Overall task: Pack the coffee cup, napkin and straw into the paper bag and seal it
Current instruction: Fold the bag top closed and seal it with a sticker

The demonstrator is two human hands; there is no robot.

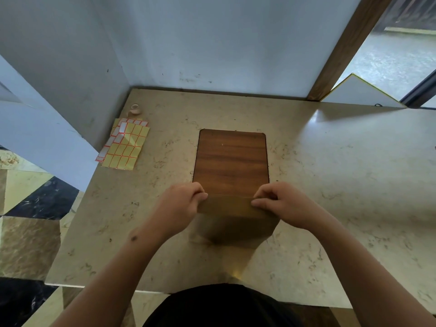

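At lower centre of the frame I find the paper bag (232, 223) on the bench (342, 161), its folded top running left-right, left hand (180, 208) and right hand (282, 205) fingers pinching opposite ends, label sheets (125, 145) lying upper left, nearer the left hand.

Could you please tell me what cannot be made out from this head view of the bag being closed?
- Contents of the paper bag: hidden by its folded top; cup, napkin and straw are not visible.
- Fingertips of the left hand and right hand: curled on the fold, partly hidden.
- Sticker sheets: any print too small.
- Small roll near the wall: too small to identify.
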